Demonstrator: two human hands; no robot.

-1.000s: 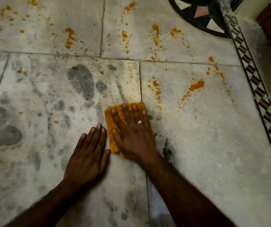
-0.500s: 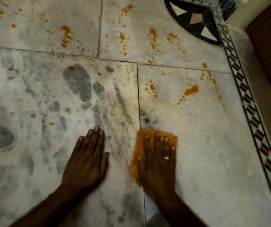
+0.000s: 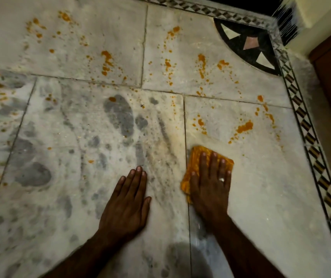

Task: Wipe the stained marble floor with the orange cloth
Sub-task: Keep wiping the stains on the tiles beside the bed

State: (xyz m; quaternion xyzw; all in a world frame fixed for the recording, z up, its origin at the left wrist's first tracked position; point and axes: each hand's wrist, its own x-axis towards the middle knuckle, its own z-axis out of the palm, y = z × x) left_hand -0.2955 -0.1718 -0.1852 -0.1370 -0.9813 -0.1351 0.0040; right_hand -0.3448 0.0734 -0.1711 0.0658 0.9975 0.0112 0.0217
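You are pressing the orange cloth (image 3: 195, 169) flat onto the marble floor (image 3: 260, 187) with your right hand (image 3: 210, 185), fingers spread wide over it and palm down, not curled around it. The cloth is lying just right of the vertical tile joint (image 3: 186, 157), on the right-hand tile. Your left hand (image 3: 127, 205) is resting flat on the neighbouring tile, fingers together and extended, holding nothing; it is serving as a brace.

Compared with one second ago, you are now working on the other side of the joint: the cloth was straddling the joint, farther up. Half a second ago it had dropped back toward you; now it is travelling forward again. Your left hand has not shifted on the floor.

The band along the joint is showing a pale yellowish smear rather than distinct spots, which suggests loosened residue, not a clean surface. The large orange stain (image 3: 244, 127) and the spatter around it are lying just beyond the cloth, untouched. Judged from this, most of the floor is remaining to be wiped.
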